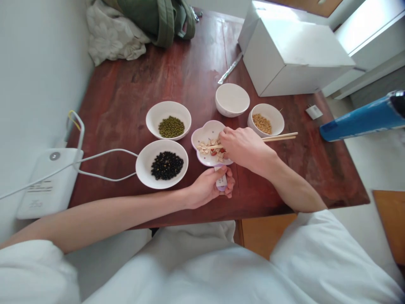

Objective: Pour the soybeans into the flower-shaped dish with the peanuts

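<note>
A white flower-shaped bowl (pixel 205 131) with a lilac rim holds pale flakes or shells (pixel 207 145) and a few red pieces. My left hand (pixel 210 185) is wrapped round the bowl's short handle (pixel 221 180), which bears a white label. Over the bowl's right side, my right hand (pixel 242 145) is closed on a pair of wooden chopsticks (pixel 281 137). Their thin ends lie among the flakes, and the thick ends stick out to the right. The right fingertips are partly hidden.
White bowls hold green beans (pixel 171 126), black beans (pixel 167 165) and yellow beans (pixel 262 123). Behind stand another white bowl (pixel 232 99) and a white box (pixel 294 55). A green bag (pixel 148 19), a power strip (pixel 47 181) with cable, and a blue cylinder (pixel 357 118) flank the table.
</note>
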Tool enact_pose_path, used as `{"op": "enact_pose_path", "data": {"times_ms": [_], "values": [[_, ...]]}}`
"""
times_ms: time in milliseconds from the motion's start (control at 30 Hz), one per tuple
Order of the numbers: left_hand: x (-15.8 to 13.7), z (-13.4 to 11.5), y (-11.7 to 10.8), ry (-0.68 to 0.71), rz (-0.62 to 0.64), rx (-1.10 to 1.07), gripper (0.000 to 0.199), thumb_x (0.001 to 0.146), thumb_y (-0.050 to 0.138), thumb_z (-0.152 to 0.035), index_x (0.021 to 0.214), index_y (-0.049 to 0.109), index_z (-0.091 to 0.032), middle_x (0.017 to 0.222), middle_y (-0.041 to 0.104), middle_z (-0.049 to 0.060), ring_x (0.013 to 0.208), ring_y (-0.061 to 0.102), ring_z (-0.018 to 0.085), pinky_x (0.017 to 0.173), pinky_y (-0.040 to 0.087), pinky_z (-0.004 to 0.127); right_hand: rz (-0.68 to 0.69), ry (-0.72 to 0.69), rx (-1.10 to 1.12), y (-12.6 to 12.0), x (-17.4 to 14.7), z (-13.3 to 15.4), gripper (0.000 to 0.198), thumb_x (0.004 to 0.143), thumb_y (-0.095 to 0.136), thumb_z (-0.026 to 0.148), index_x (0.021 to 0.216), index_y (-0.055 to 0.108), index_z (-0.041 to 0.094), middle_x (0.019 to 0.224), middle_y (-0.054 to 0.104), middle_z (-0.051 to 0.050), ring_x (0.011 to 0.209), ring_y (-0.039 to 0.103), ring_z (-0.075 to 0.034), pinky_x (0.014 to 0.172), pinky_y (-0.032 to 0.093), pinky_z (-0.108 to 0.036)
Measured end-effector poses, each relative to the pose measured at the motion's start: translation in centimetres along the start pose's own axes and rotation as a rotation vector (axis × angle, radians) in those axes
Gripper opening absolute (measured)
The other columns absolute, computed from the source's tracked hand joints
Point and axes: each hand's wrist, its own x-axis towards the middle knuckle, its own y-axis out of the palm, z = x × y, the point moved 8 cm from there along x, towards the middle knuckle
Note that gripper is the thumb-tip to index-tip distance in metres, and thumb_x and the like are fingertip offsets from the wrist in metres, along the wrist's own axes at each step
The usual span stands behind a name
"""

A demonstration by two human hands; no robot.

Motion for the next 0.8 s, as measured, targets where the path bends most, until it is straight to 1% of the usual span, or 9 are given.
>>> {"op": "enact_pose_path", "data": {"times_ms": [133, 367, 600, 800], "values": [[0.1, 0.0, 0.0, -0.006, -0.005, -0.006, 0.05, 0.09, 0.098, -0.054, 0.096, 0.067, -0.016, 0.077, 0.066, 0.002, 0.067, 0.058, 0.015, 0.066, 0.056, 0.03, -0.001, -0.002, 0.004, -0.1, 0.2, 0.1, 0.026, 0.11, 0.06, 0.016, 0.129, 0.076, 0.006, 0.13, 0.081, -0.031, 0.113, 0.084, -0.037, 0.083, 0.056, -0.038], [0.1, 0.0, 0.0, 0.006, 0.015, -0.007, 0.044, 0.095, 0.095, -0.05, 0.097, 0.067, -0.015, 0.078, 0.067, 0.003, 0.068, 0.058, 0.015, 0.067, 0.057, 0.03, -0.059, -0.031, -0.028, -0.7, -0.3, 0.8, 0.034, 0.11, 0.066, 0.024, 0.139, 0.071, 0.007, 0.141, 0.078, -0.028, 0.114, 0.083, -0.035, 0.081, 0.054, -0.038], [0.1, -0.1, 0.0, 0.007, 0.027, 0.0, 0.039, 0.1, 0.09, -0.047, 0.098, 0.067, -0.016, 0.078, 0.067, 0.003, 0.067, 0.058, 0.016, 0.068, 0.057, 0.03, -0.074, -0.071, 0.014, -0.4, 0.4, 1.1, 0.038, 0.108, 0.076, 0.036, 0.132, 0.074, 0.007, 0.138, 0.079, -0.022, 0.113, 0.084, -0.039, 0.076, 0.051, -0.041], [0.0, -0.1, 0.0, 0.002, 0.027, 0.015, 0.036, 0.102, 0.086, -0.045, 0.098, 0.066, -0.016, 0.079, 0.067, 0.003, 0.068, 0.058, 0.015, 0.069, 0.057, 0.03, -0.101, -0.094, 0.043, -0.4, 0.6, 1.4, 0.05, 0.104, 0.083, 0.047, 0.133, 0.072, 0.007, 0.136, 0.079, -0.023, 0.115, 0.083, -0.039, 0.076, 0.051, -0.041]]}}
